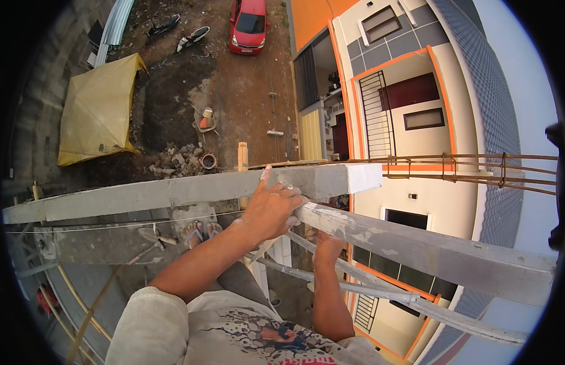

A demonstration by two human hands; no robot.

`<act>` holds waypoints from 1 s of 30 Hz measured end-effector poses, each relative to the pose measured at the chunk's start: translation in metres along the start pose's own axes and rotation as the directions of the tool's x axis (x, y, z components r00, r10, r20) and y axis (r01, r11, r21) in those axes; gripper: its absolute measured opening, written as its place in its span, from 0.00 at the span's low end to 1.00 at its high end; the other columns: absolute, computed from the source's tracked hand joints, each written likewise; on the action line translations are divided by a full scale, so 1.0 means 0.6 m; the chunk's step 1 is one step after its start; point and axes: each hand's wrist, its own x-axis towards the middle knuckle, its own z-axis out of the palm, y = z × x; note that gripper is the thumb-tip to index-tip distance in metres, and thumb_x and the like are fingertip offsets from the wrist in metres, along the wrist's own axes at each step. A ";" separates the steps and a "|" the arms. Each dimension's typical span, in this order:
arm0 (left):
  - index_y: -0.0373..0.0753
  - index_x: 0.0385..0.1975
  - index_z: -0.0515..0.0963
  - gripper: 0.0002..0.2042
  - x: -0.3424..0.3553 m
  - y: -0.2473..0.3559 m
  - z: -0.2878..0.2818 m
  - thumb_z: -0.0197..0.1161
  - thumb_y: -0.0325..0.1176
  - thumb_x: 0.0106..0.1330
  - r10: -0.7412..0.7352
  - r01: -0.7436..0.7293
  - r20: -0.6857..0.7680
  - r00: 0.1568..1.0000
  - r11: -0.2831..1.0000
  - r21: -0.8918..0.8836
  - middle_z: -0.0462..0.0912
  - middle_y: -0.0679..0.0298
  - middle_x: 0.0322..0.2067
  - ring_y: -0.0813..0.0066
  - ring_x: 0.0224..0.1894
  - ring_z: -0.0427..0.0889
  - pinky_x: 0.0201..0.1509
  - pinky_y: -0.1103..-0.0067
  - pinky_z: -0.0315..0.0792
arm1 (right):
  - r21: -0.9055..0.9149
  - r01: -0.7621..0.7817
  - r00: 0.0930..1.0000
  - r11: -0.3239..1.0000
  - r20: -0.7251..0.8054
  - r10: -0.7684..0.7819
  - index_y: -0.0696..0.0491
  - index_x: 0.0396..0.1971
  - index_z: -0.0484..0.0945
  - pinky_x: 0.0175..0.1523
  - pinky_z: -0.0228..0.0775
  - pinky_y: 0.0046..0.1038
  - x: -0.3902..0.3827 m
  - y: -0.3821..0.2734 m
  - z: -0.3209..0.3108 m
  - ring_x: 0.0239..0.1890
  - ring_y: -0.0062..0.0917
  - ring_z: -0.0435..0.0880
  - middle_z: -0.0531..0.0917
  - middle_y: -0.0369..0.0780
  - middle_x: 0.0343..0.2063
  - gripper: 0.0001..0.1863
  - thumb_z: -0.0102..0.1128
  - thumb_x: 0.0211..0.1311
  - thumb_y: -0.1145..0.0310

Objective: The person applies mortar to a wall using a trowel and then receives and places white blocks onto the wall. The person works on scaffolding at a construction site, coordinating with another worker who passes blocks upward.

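My left hand (271, 208) lies on top of the near end of a cement-stained wooden plank (428, 249), fingers curled over its edge where it meets a grey concrete beam (173, 191). My right hand (325, 244) reaches up from below and grips the underside of the same plank; its fingertips are hidden behind the wood. A thinner slat (380, 292) runs beneath the plank, slanting down to the right. I am high up, looking down at the ground.
Rusty rebar (477, 170) sticks out to the right of the beam. My sandalled feet (203, 231) stand on a ledge beside a hammer (154, 238). Far below are a red car (249, 27), a yellow tarp (97, 109), rubble (184, 159) and an orange-and-white house (410, 91).
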 end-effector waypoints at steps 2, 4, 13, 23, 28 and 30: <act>0.50 0.51 0.77 0.24 0.003 0.001 -0.002 0.72 0.39 0.51 0.006 -0.006 0.028 1.000 1.000 0.006 0.80 0.67 0.49 0.68 0.58 0.74 0.73 0.50 0.42 | -0.167 0.105 0.992 0.980 0.092 -0.091 0.60 0.40 0.77 0.32 0.74 0.24 -0.014 0.001 -0.008 0.27 0.22 0.82 0.84 0.40 0.32 0.11 0.64 0.58 0.75; 0.48 0.51 0.78 0.24 0.004 0.003 -0.004 0.71 0.39 0.52 0.005 -0.006 0.056 0.998 1.000 0.012 0.81 0.66 0.49 0.68 0.58 0.74 0.73 0.51 0.42 | -0.287 0.197 0.974 0.937 0.164 -0.155 0.61 0.38 0.79 0.34 0.74 0.24 -0.025 0.003 -0.009 0.27 0.22 0.82 0.84 0.41 0.32 0.09 0.65 0.57 0.76; 0.45 0.48 0.79 0.22 0.016 0.002 -0.006 0.70 0.37 0.51 -0.002 -0.006 0.124 0.992 0.998 0.066 0.82 0.60 0.45 0.64 0.54 0.78 0.72 0.52 0.46 | -0.437 0.702 0.710 0.562 0.371 -0.599 0.60 0.35 0.81 0.43 0.74 0.32 -0.039 -0.009 0.022 0.36 0.37 0.84 0.84 0.46 0.33 0.08 0.62 0.53 0.80; 0.44 0.50 0.78 0.22 -0.022 0.020 0.001 0.69 0.35 0.53 0.023 -0.019 -0.247 0.969 1.000 0.018 0.80 0.61 0.48 0.62 0.55 0.77 0.73 0.53 0.46 | -0.490 0.785 0.601 0.379 0.454 -0.657 0.56 0.36 0.80 0.39 0.76 0.37 -0.023 -0.017 0.039 0.35 0.44 0.82 0.82 0.48 0.32 0.10 0.64 0.52 0.77; 0.41 0.46 0.78 0.17 -0.082 0.043 0.003 0.66 0.34 0.56 -0.056 0.014 -0.254 0.966 0.986 -0.164 0.77 0.60 0.48 0.57 0.51 0.76 0.65 0.55 0.57 | -0.493 0.767 0.632 0.412 0.464 -0.621 0.56 0.35 0.81 0.38 0.77 0.36 -0.021 -0.012 0.039 0.34 0.44 0.83 0.82 0.48 0.33 0.09 0.63 0.53 0.76; 0.40 0.42 0.79 0.14 -0.088 0.045 0.008 0.65 0.34 0.56 -0.016 -0.055 -0.245 0.969 0.959 -0.278 0.80 0.59 0.42 0.57 0.47 0.78 0.61 0.58 0.62 | -0.496 0.767 0.627 0.408 0.443 -0.641 0.56 0.34 0.81 0.37 0.76 0.36 -0.021 -0.009 0.043 0.33 0.44 0.83 0.82 0.48 0.32 0.07 0.63 0.53 0.76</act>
